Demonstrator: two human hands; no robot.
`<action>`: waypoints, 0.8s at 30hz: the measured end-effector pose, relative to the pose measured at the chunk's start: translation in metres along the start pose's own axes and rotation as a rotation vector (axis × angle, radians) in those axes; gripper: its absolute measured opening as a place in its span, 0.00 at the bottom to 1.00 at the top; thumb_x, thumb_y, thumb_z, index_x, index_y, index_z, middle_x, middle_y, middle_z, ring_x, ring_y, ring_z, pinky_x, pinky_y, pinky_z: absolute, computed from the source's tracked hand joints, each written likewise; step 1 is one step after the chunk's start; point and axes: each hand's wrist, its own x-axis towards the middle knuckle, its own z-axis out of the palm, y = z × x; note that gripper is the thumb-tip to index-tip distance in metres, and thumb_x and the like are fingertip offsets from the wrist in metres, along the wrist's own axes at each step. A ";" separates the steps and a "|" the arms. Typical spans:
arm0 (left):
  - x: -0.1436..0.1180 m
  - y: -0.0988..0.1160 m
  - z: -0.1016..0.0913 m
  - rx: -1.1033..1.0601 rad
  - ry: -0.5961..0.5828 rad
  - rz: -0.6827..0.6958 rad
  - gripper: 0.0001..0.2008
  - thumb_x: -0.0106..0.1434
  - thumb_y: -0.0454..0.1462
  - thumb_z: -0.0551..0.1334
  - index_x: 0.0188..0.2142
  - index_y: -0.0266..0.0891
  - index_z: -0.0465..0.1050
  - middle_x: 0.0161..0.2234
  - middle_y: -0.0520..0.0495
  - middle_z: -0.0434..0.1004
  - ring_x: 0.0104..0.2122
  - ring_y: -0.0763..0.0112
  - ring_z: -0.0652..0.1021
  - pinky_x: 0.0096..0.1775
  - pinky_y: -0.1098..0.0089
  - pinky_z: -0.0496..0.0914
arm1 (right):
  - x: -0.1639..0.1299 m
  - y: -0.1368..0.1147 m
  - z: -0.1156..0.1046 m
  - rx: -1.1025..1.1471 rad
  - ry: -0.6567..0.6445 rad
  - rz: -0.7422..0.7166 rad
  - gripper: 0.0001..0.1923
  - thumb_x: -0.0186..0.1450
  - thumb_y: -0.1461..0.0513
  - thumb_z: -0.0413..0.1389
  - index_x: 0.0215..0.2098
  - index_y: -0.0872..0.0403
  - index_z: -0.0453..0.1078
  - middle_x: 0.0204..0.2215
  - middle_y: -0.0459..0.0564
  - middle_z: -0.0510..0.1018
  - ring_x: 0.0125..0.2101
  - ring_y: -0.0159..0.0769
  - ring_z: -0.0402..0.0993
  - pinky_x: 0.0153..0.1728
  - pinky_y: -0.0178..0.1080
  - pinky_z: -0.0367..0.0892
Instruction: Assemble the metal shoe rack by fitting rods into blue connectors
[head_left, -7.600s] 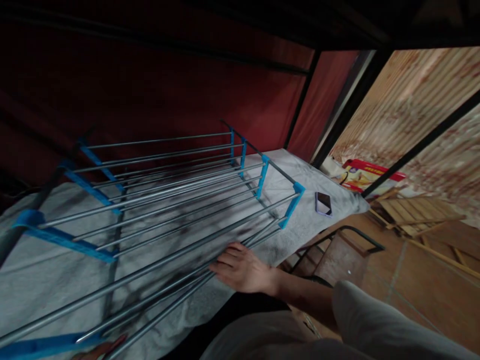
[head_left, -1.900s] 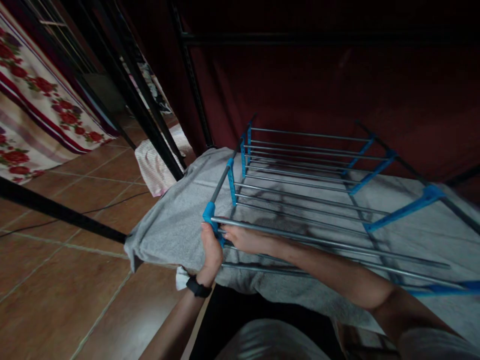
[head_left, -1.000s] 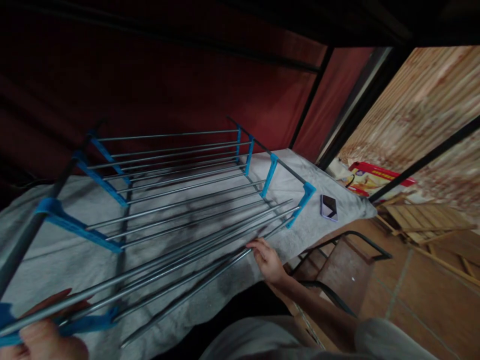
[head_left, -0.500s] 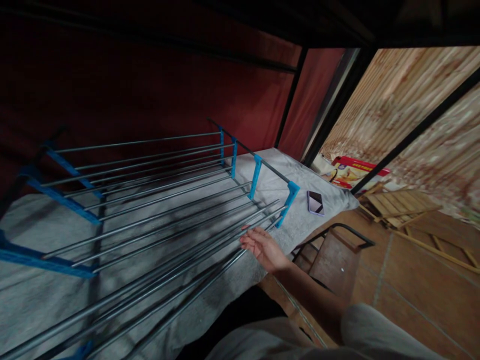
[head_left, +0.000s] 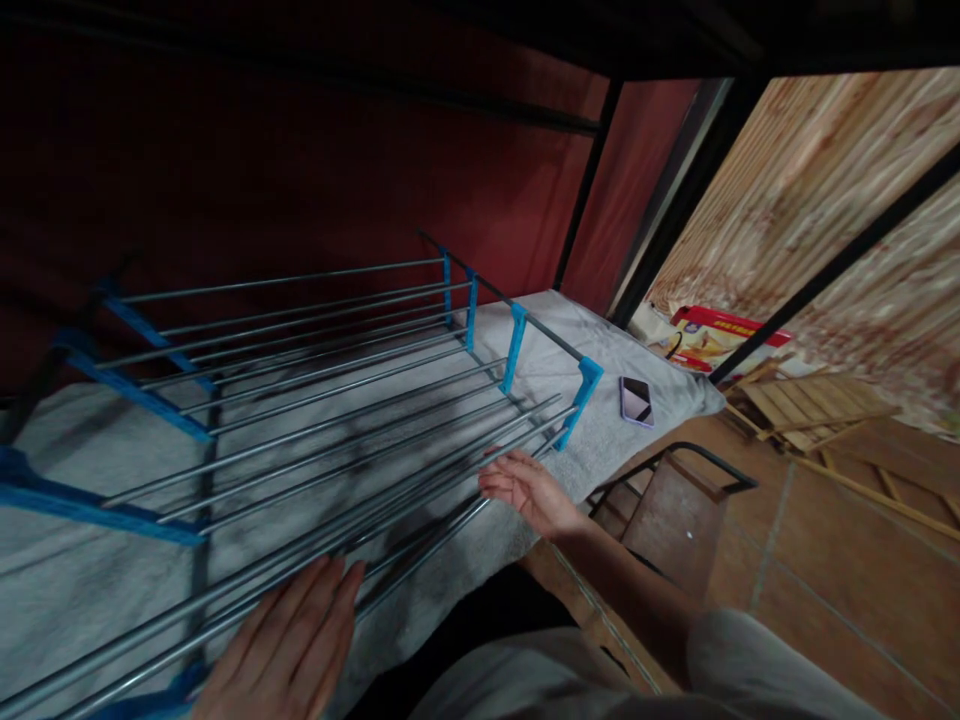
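A rack of thin grey metal rods with blue plastic brackets lies across a grey blanket. Along its near side runs a bundle of loose metal tubes. My left hand is laid flat over the near tubes, fingers stretched and together, back of the hand up. Farther right, my right hand has its fingers loosely extended with the palm side partly showing, fingertips against or right beside the tubes. Neither hand wraps around a tube. My left palm's underside is hidden.
A phone lies on the blanket's right part. Past the blanket's edge stand a brown chair and a folded wooden piece on the tiled floor. A red box is behind. Dark frame bars cross the right side.
My left hand has come in from the bottom edge and lies over the near tubes. My right hand stays almost where it was. The view has shifted slightly.
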 end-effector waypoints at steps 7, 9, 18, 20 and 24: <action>-0.013 0.006 0.017 0.045 -0.050 -0.003 0.22 0.69 0.34 0.55 0.62 0.40 0.69 0.57 0.39 0.77 0.61 0.54 0.72 0.64 0.54 0.59 | -0.015 0.031 -0.056 -0.736 0.099 -0.431 0.08 0.66 0.56 0.57 0.38 0.50 0.76 0.33 0.50 0.79 0.34 0.39 0.74 0.39 0.44 0.70; -0.019 0.013 0.030 0.058 -0.063 0.042 0.21 0.70 0.30 0.51 0.58 0.41 0.72 0.56 0.41 0.78 0.56 0.56 0.75 0.61 0.55 0.62 | -0.018 0.039 -0.067 -0.991 0.041 -0.593 0.09 0.66 0.60 0.55 0.41 0.50 0.76 0.37 0.52 0.78 0.41 0.43 0.74 0.46 0.47 0.68; -0.029 0.048 0.108 0.199 -0.340 -0.170 0.26 0.66 0.25 0.52 0.61 0.39 0.72 0.51 0.42 0.80 0.47 0.59 0.80 0.51 0.57 0.74 | 0.025 -0.007 -0.106 -0.557 0.691 -0.683 0.18 0.62 0.53 0.59 0.49 0.48 0.68 0.49 0.50 0.74 0.48 0.41 0.68 0.53 0.44 0.64; -0.031 0.044 0.115 0.225 -0.390 -0.220 0.31 0.63 0.22 0.50 0.60 0.42 0.74 0.51 0.44 0.81 0.49 0.59 0.80 0.52 0.58 0.75 | 0.034 -0.016 -0.110 -0.576 0.610 -0.626 0.17 0.62 0.50 0.59 0.45 0.48 0.68 0.45 0.49 0.75 0.47 0.43 0.69 0.54 0.46 0.64; -0.033 0.033 0.107 0.104 -0.503 -0.239 0.32 0.61 0.22 0.50 0.60 0.43 0.74 0.53 0.44 0.82 0.49 0.63 0.82 0.49 0.68 0.77 | 0.050 -0.015 -0.119 -0.687 0.618 -0.609 0.19 0.64 0.44 0.55 0.43 0.48 0.69 0.43 0.51 0.76 0.48 0.47 0.70 0.56 0.49 0.64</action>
